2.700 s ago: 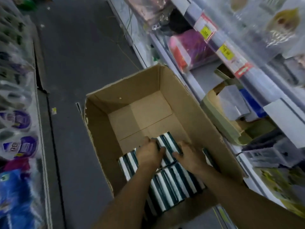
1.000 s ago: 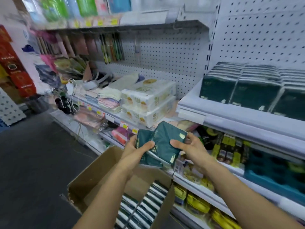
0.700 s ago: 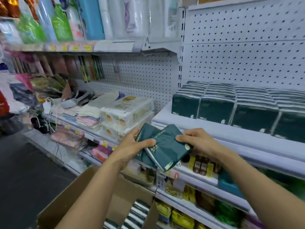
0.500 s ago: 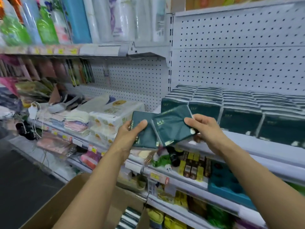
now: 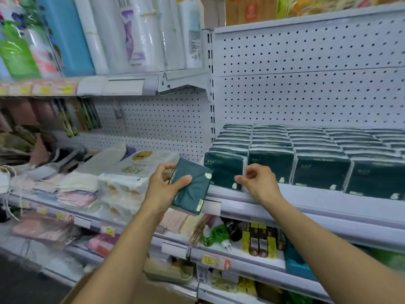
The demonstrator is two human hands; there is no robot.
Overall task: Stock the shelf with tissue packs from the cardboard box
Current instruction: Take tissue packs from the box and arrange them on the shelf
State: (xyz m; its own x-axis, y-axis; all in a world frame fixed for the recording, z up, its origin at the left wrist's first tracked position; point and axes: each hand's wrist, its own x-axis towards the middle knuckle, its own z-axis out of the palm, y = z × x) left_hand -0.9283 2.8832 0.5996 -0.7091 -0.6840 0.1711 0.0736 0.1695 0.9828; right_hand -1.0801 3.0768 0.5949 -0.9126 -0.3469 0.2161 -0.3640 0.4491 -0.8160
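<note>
Fingers of my left hand (image 5: 163,189) wrap a dark green tissue pack (image 5: 191,187), thumb laid across its front face, the others curled behind its left edge. It sits upright but tipped, top leaning right, long axis running from lower left up toward the shelf (image 5: 306,201); its printed face is turned to me. That top corner almost meets the front pack of the leftmost shelf row (image 5: 224,170) (touching or not, I cannot tell). My right hand (image 5: 257,183) is at the shelf lip just beside that front pack, fingers loosely curled, thumb and forefinger near each other, holding nothing I can see. Rows of matching green packs (image 5: 317,154) fill the shelf to the right, faces forward. Bottom edge: a brown corner of the cardboard box (image 5: 72,297).
</note>
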